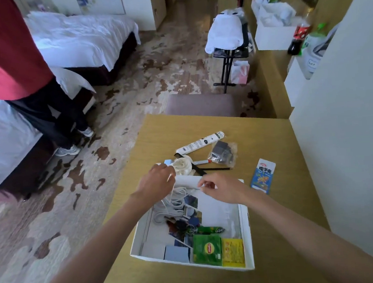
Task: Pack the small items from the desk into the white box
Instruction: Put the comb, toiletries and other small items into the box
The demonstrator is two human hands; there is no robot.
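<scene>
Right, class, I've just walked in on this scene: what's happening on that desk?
A person is packing small items into a white box on a wooden desk. Both hands are at the box's far edge: the left hand over a coiled white cable, the right hand pinching something small and white. Tea packets and photos already lie inside. Still out on the desk are a white tube, a comb, a clear bag and a blue snack packet.
</scene>
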